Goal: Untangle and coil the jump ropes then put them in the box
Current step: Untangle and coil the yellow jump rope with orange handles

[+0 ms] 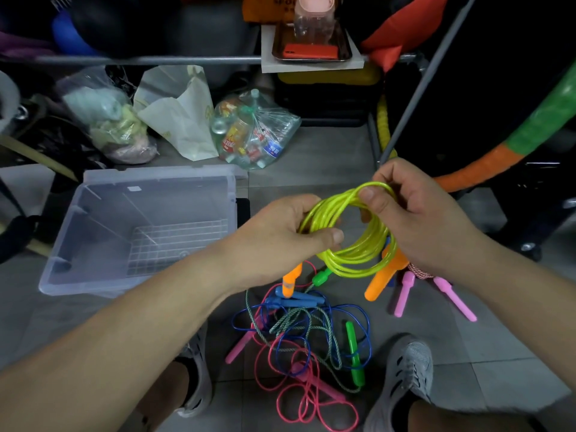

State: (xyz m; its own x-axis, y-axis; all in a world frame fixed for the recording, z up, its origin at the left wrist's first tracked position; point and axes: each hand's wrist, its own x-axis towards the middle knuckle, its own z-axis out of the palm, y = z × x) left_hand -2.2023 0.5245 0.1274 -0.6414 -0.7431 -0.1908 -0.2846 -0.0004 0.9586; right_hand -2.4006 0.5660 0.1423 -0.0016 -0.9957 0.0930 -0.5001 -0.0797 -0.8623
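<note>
Centre frame: left hand (pixel 290 232) and right hand (pixel 414 213) both gripping yellow rope coil (pixel 358 244); likely light, springy, slippery; hold across bundled loops.

- Coil (pixel 352 232): translucent yellow-green, with orange handles (pixel 385 277).
- Box (pixel 93 238): clear, frosted plastic, a white grid pattern on its floor.
- Tangle (pixel 299 341) on the floor: blue, pink and a green-and-white twisted rope.
- Loose handles: blue (pixel 296 299), green (pixel 355 357), pink (pixel 456 299).
- Red-and-white braided rope (pixel 419 271) by the pink handles.
- Hoop (pixel 511 141): green and orange bands.
- Shoes (pixel 402 381): grey.
- Floor tiles (pixel 486 378): grey.
</note>
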